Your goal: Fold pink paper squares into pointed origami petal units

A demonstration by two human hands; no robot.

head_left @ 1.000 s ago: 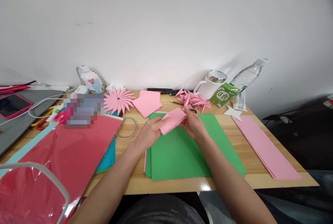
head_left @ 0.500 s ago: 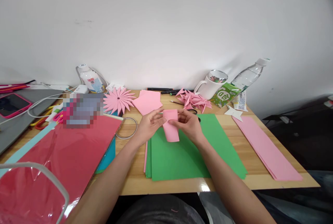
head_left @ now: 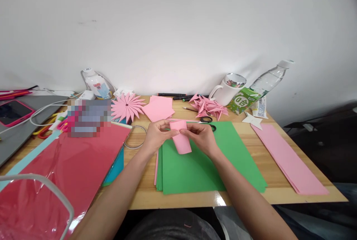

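Observation:
A small folded piece of pink paper (head_left: 182,145) is held above the stack of green paper (head_left: 200,173), its lower end hanging free. My left hand (head_left: 159,134) pinches its left edge, thumb in front and fingers behind. From the right, my right hand (head_left: 201,136) grips the opposite edge the same way. Both thumbs meet near the middle of the paper. Just beyond my right hand lie black-handled scissors (head_left: 206,120), partly hidden. Behind my left hand rests a small stack of pink paper squares (head_left: 158,108).
A pink paper pinwheel shape (head_left: 127,106) and a heap of folded pink pieces (head_left: 209,106) lie toward the wall. A white mug (head_left: 226,91), a green box (head_left: 242,101) and a tilted bottle (head_left: 270,80) stand at right. Pink strips (head_left: 290,162) lie right, a red sheet pack (head_left: 83,162) left.
My left thumb has moved right to meet the right thumb on the pink paper. The paper has shifted slightly left and tilts more. The view has moved slightly.

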